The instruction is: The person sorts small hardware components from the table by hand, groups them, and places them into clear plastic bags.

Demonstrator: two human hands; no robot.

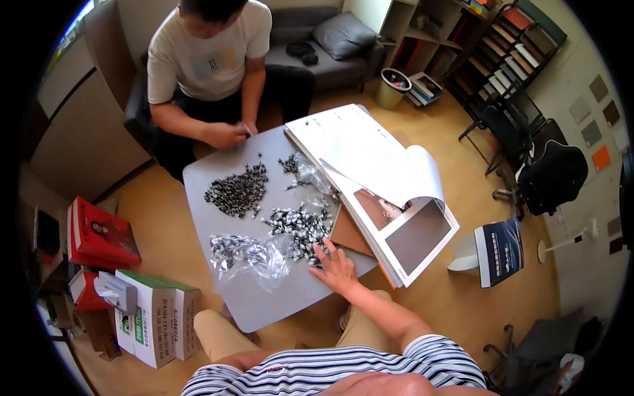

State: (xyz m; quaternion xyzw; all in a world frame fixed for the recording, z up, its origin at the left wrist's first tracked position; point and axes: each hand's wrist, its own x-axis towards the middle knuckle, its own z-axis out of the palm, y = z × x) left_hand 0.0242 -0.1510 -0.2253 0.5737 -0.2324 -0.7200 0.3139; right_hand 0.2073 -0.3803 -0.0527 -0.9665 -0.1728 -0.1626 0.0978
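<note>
Touching glinting metal parts [298,228] — right hand [338,267], fingers splayed

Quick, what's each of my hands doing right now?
Right hand: open, fingers spread on the small metal parts, holding nothing.
Left hand: not in view.

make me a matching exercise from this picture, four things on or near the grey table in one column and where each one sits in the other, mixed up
Things:
1. right hand
2. clear plastic bag
3. open sample book
4. green and white boxes

Places:
A. on the floor, left of the grey table
B. spread over the table's right side, hanging past its edge
C. fingers on the near pile of small metal parts
D. flat on the table's near left part, with some parts inside

Pairs: 1-C, 2-D, 3-B, 4-A
</note>
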